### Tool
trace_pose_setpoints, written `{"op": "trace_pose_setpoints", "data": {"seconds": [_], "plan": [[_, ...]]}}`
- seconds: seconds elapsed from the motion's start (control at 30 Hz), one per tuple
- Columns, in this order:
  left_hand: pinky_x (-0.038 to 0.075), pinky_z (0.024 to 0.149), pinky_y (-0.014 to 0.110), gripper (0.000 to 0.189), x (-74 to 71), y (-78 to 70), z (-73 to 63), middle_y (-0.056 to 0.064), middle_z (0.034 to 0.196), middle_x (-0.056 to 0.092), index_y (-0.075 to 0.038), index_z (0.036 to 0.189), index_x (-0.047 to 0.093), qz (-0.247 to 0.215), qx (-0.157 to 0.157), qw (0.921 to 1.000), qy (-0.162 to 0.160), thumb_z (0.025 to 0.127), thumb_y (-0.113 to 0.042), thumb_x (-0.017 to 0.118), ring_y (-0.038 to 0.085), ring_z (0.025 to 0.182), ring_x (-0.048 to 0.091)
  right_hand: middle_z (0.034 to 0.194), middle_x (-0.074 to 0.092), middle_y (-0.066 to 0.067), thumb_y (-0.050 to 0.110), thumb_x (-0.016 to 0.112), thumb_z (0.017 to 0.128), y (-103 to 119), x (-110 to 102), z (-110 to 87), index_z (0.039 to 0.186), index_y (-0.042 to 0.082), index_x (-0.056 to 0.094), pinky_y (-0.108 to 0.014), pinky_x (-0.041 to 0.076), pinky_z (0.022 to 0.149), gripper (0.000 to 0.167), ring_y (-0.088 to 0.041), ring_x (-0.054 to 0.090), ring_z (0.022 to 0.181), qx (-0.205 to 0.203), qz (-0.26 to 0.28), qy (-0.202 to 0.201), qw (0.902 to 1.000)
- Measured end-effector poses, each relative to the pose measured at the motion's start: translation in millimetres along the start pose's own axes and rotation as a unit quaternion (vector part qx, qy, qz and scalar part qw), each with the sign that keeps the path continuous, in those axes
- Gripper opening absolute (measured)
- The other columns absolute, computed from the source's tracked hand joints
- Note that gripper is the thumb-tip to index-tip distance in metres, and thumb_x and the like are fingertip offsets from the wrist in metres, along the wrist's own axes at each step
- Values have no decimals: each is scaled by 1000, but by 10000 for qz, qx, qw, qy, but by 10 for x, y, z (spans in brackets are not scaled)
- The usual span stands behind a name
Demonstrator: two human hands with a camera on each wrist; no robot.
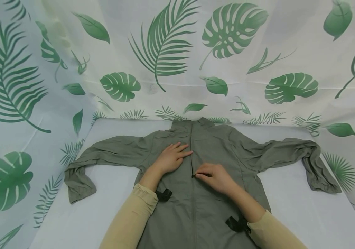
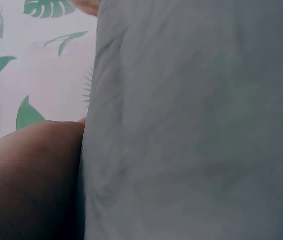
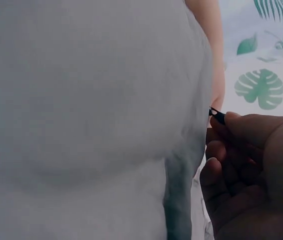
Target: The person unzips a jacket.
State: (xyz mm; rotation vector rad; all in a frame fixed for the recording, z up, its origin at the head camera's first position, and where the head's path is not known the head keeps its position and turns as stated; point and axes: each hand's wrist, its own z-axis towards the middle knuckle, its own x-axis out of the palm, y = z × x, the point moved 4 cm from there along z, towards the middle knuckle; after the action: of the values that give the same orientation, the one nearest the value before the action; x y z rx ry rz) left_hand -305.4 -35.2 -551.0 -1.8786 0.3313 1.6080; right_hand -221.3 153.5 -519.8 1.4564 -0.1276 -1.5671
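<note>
A grey-green zip-up jacket [image 1: 177, 204] lies flat, front up, with its collar at the far end and both sleeves spread. Fingers spread, my left hand [image 1: 171, 157] rests on the chest just left of the front zipper; part of it shows in the left wrist view. My right hand [image 1: 216, 175] pinches the small dark zipper pull [image 3: 217, 115] between thumb and index finger at mid-chest. From the collar down to the pull the zipper line [image 1: 191, 145] looks dark; below, it blends with the fabric. Much of both wrist views is filled by grey cloth.
The jacket lies on a white table [image 1: 112, 193]. Its left sleeve end [image 1: 81, 186] and right sleeve end [image 1: 321, 176] bend toward the near side. Behind and beside the table hangs a white curtain [image 1: 177, 100] with green leaf prints. Black straps [image 1: 164, 195] sit at both wrists.
</note>
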Motion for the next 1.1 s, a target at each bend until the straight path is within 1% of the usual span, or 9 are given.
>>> {"op": "trace_pose_setpoints", "data": {"seconds": [0.23,0.43,0.57,0.67,0.73,0.93,1.1], "plan": [[17,130,45,42,-8,-6,-2,-6,161,33,-38,148,45,9,31,10000,-28,109,-25,37,24,153,22,99,73,7,19,71,92,84,19,-115,98,19,78,-26,60,77,10,-9,68,90,-227,154,-4,9996],[16,130,44,42,0,6,-2,-7,161,33,-38,148,44,24,15,10000,-28,109,-26,36,24,153,22,100,72,8,20,71,92,118,37,-182,99,20,78,-27,60,78,10,-9,68,91,-203,111,27,9997],[17,130,44,42,4,5,1,-7,161,33,-38,148,45,9,21,10000,-35,109,-26,36,24,153,22,100,72,8,20,71,92,103,57,-224,99,20,78,-26,60,78,10,-9,68,91,-259,130,13,9996],[16,130,44,42,6,5,4,-7,161,33,-38,148,45,-23,15,10000,-34,109,-26,36,24,153,22,100,72,8,21,70,93,78,81,-252,99,21,77,-25,60,78,10,-8,67,90,-257,210,83,9994],[15,130,43,42,7,7,5,-7,162,32,-38,148,45,-35,1,10000,-16,109,-25,35,24,153,21,103,72,7,22,69,94,49,99,-268,100,22,77,-26,60,80,11,-10,67,92,-127,293,155,9994],[15,130,43,43,15,15,27,-8,162,31,-39,148,46,-52,-73,10000,15,109,-25,33,23,154,20,119,70,0,26,67,95,-40,130,-274,103,21,76,-36,58,95,13,-23,66,111,451,483,292,9974],[15,130,43,44,-5,34,78,-7,162,32,-39,147,47,-75,-125,9999,1,109,-23,33,23,154,21,123,70,-1,30,64,97,-93,126,-228,106,23,75,-37,57,97,16,-25,65,113,776,560,427,9945]]}}
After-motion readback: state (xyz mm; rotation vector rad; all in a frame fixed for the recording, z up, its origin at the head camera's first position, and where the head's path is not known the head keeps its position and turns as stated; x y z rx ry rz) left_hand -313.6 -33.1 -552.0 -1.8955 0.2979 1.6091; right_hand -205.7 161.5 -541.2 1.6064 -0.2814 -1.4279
